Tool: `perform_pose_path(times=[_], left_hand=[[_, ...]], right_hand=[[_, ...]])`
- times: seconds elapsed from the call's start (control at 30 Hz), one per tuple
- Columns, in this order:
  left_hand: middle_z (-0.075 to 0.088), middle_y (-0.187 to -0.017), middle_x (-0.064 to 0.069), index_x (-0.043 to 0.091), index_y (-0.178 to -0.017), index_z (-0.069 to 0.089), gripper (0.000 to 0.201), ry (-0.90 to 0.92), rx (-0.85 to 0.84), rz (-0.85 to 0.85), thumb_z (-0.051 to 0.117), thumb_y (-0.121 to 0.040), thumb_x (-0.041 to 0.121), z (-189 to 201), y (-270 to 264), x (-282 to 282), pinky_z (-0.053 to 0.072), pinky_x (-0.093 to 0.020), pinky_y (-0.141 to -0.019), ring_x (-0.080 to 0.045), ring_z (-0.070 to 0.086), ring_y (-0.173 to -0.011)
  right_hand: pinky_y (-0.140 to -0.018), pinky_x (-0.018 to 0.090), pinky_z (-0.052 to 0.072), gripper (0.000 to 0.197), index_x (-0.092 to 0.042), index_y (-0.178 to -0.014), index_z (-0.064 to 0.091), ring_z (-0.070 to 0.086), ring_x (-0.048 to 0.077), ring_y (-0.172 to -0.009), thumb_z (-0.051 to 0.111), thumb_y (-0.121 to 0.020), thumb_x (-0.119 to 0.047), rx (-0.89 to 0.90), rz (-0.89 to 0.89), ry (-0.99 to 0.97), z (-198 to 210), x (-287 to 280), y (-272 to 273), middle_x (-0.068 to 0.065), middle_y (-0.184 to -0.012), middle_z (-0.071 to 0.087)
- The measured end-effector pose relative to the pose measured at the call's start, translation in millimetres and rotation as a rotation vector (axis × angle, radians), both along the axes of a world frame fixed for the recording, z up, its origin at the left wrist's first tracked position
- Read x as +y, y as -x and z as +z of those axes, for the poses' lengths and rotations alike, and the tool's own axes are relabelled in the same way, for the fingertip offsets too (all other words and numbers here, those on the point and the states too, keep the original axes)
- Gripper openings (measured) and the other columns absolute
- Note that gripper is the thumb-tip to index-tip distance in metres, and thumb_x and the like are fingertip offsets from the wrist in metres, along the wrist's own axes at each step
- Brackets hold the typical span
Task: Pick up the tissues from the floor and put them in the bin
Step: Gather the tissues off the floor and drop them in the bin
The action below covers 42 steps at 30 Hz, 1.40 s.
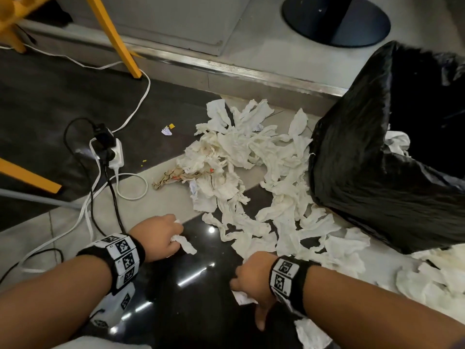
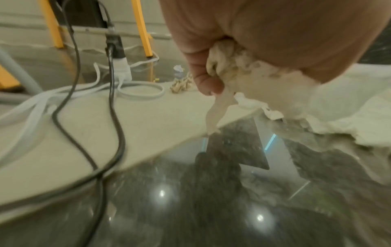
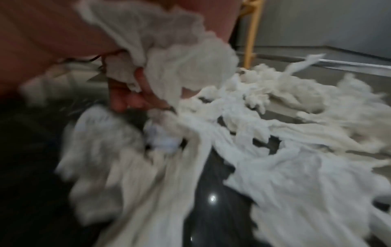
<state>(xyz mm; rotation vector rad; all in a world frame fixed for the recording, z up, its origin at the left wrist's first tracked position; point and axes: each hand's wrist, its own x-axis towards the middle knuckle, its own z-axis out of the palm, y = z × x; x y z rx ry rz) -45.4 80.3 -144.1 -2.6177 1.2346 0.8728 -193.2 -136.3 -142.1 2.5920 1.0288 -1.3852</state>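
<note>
So both hands are down low over the glossy dark floor tile (image 1: 191, 285) at the near edge. The left hand (image 1: 157, 236) has its fingers curled tight round a crumpled white tissue (image 1: 183, 243), and the left wrist view shows the wad squeezed in the fist with a thin tail dangling just above the floor. The right hand (image 1: 251, 279) is also bunched round a wad of tissue (image 3: 169, 55); in the right wrist view it spills out between palm and fingers, though that shot is pretty blurry.

The rest of the tissues (image 1: 254, 172) are a big messy sprawl across the floor, running from mid-scene to the right and right up against the bin. Some look stained, and there's a brownish crumpled paper (image 1: 173, 176) at the left edge of the heap.

The bin (image 1: 377, 157) sits far right, lined with a black bag, mouth open, a bit of white tissue showing inside.

Off to the left: a white power strip (image 1: 113, 153) with black and white cables (image 1: 110, 197) trailing toward the near side, plus yellow furniture legs (image 1: 113, 36) far left.
</note>
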Motion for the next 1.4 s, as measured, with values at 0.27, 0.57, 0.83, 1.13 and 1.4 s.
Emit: perform_pose_path(times=[0.27, 0.57, 0.83, 1.13, 1.4], left_hand=[[0.05, -0.116, -0.005, 0.02, -0.113, 0.057, 0.028, -0.214, -0.045, -0.024, 0.05, -0.086, 0.023, 38, -23, -36, 0.048, -0.035, -0.081, -0.025, 0.058, -0.1], [0.048, -0.114, -0.008, 0.017, -0.113, 0.051, 0.028, -0.054, -0.075, -0.028, 0.051, -0.086, 0.013, 72, -25, -71, 0.046, -0.034, -0.079, -0.028, 0.055, -0.1], [0.018, -0.149, -0.014, 0.034, -0.138, 0.031, 0.064, 0.1, 0.004, 0.214, 0.053, -0.084, 0.007, 22, -58, -65, 0.048, -0.034, -0.091, -0.032, 0.056, -0.111], [0.04, -0.119, -0.013, 0.029, -0.122, 0.044, 0.035, -0.037, 0.037, 0.039, 0.048, -0.087, 0.03, -17, -73, -86, 0.05, -0.043, -0.088, -0.036, 0.056, -0.097], [0.06, -0.099, -0.003, 0.027, -0.111, 0.051, 0.033, 0.073, 0.014, 0.002, 0.039, -0.086, 0.044, -13, -71, -59, 0.05, -0.038, -0.077, -0.026, 0.06, -0.089]], right_hand=[[-0.075, 0.043, 0.053, 0.031, -0.004, -0.119, 0.056, 0.062, 0.036, -0.1, 0.054, -0.091, -0.015, 0.072, 0.013, 0.099, -21, -2, 7, 0.017, -0.113, 0.061], [-0.086, 0.032, 0.048, 0.022, -0.006, -0.105, 0.063, 0.059, 0.025, -0.096, 0.054, -0.091, -0.021, 0.004, -0.872, -0.311, 32, -21, -68, 0.009, -0.103, 0.063], [-0.061, 0.025, 0.04, 0.017, -0.008, -0.104, 0.051, 0.055, 0.017, -0.069, 0.039, -0.097, -0.018, -0.023, -1.547, -0.582, 26, -63, -88, -0.003, -0.091, 0.066], [-0.085, 0.035, 0.05, 0.045, -0.026, -0.131, 0.042, 0.059, 0.024, -0.106, 0.055, -0.09, -0.039, -0.242, -1.31, -0.237, 15, -36, -84, 0.007, -0.119, 0.06], [-0.084, 0.042, 0.048, 0.037, -0.022, -0.128, 0.042, 0.052, 0.034, -0.109, 0.049, -0.092, -0.028, -0.26, -1.009, 0.128, -19, 1, -95, 0.013, -0.121, 0.049]])
